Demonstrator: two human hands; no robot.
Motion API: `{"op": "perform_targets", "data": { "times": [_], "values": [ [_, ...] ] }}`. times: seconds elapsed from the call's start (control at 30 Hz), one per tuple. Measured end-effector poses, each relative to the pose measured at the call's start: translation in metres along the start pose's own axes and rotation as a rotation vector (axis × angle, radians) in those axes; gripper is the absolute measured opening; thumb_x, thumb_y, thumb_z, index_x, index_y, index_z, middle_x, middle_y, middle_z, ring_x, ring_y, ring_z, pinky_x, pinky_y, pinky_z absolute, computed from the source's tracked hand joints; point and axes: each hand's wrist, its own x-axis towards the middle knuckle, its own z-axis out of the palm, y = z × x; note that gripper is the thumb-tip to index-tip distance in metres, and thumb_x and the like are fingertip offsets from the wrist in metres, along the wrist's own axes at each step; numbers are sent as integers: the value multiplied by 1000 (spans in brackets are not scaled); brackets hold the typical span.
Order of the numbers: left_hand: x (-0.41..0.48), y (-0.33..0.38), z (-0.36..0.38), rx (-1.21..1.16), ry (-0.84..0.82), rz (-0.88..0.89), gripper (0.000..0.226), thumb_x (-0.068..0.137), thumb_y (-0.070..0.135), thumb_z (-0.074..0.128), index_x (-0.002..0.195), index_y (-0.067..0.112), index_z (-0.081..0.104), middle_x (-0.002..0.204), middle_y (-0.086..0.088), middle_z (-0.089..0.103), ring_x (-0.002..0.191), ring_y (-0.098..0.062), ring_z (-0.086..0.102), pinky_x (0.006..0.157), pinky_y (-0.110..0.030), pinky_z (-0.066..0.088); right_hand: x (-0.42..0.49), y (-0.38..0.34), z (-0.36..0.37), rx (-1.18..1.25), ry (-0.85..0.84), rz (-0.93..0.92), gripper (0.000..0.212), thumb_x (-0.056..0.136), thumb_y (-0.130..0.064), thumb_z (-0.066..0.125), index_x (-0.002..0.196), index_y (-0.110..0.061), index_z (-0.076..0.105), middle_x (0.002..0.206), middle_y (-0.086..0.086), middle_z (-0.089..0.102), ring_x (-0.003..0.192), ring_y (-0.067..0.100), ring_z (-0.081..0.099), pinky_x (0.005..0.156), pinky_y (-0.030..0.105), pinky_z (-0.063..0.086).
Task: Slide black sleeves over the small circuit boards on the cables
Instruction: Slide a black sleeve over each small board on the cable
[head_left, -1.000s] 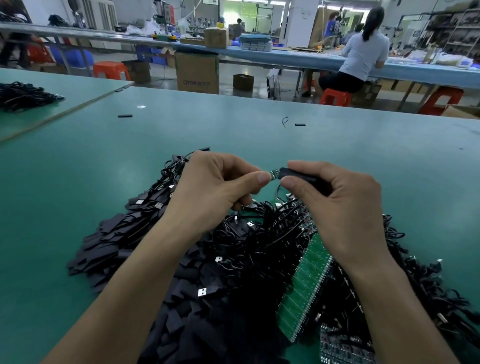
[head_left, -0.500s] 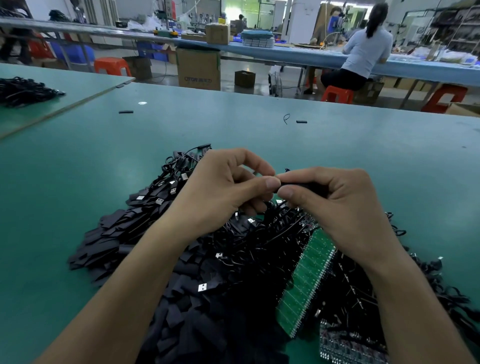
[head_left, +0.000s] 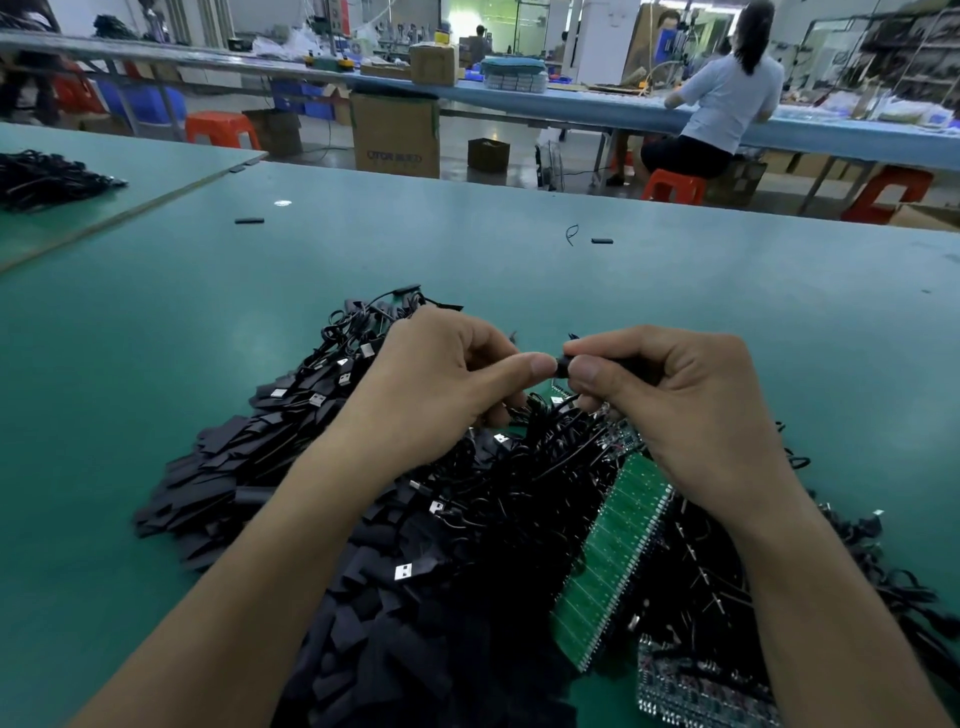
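Note:
My right hand (head_left: 691, 410) pinches a black sleeve (head_left: 562, 365) between thumb and forefinger above the pile. My left hand (head_left: 441, 384) presses its thumb tip against the sleeve's open end. No green circuit board shows at that end; it is hidden inside the sleeve or behind my fingers. Below both hands lies a heap of black cables with silver USB plugs (head_left: 519, 483). Loose flat black sleeves (head_left: 218, 478) are piled on its left side.
Green circuit board panels (head_left: 618, 551) lie under my right wrist, with another panel (head_left: 696, 691) at the bottom edge. Two stray sleeves (head_left: 249, 221) (head_left: 601, 240) lie far out on the green table (head_left: 156, 338). Another cable heap (head_left: 47, 176) sits far left. A seated person (head_left: 722, 109) works at the back bench.
A second ago a green board tip stuck out of the sleeve between my hands. The hands came together and the board tip is no longer visible.

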Motion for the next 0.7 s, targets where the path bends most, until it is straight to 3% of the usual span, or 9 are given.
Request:
{"op": "perform_targets", "data": {
  "times": [0.23, 0.47, 0.7],
  "values": [
    [0, 2, -2, -104, -47, 0, 22, 89, 28, 71, 76, 10, 73, 67, -2, 74, 52, -10, 66, 49, -14, 48, 0, -3, 0, -4, -16, -21, 22, 81, -12, 78, 92, -31, 75, 81, -11, 77, 70, 5, 72, 69, 13, 53],
    [0, 2, -3, -111, -80, 24, 18, 92, 21, 68, 81, 8, 73, 69, -1, 74, 56, -11, 69, 52, -20, 53, -1, -2, 0, -67, -11, -69, 23, 84, -14, 77, 97, -33, 74, 82, -17, 76, 73, 5, 72, 71, 12, 52],
    [-2, 2, -5, -65, -113, 20, 16, 96, 19, 64, 89, 9, 73, 72, 0, 75, 61, -12, 71, 62, -31, 59, -2, -3, 3, -93, 58, -107, 22, 75, -36, 74, 97, -36, 72, 91, -24, 74, 83, -4, 71, 76, 10, 51]
  ]
}}
